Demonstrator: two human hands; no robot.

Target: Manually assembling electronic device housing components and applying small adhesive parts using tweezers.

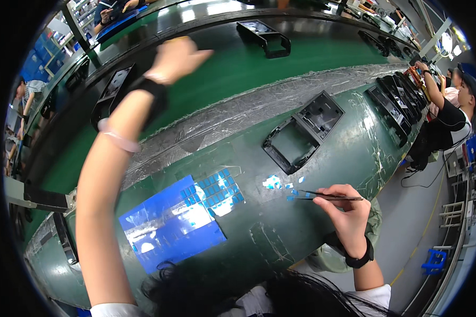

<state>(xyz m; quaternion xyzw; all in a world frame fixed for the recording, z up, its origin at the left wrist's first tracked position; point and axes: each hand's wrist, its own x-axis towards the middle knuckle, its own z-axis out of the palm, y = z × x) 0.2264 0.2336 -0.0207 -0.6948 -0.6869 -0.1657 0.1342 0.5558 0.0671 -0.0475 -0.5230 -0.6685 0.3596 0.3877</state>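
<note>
My right hand [344, 211] grips dark tweezers [333, 197] over the green work surface. Their tips point left and stand slightly apart, near small blue and white pieces [272, 182]. Just beyond lies a black plastic frame [322, 119] with a rectangular opening and a recessed panel. Stretched far forward, my left hand [179, 57] is over the green conveyor belt, blurred, its thumb spread out; nothing shows in it. Closest to that hand is another black frame [111, 90] on the belt, partly behind my forearm. A blue sheet [169, 238] carries a grid of small blue stickers [217, 190].
Further along the belt [217, 79] sits a black frame [264, 38]. Several black frames [394, 108] are lined up at the right, near a co-worker [452, 116]. A taped silver strip [238, 108] borders the belt. Other people work across the line.
</note>
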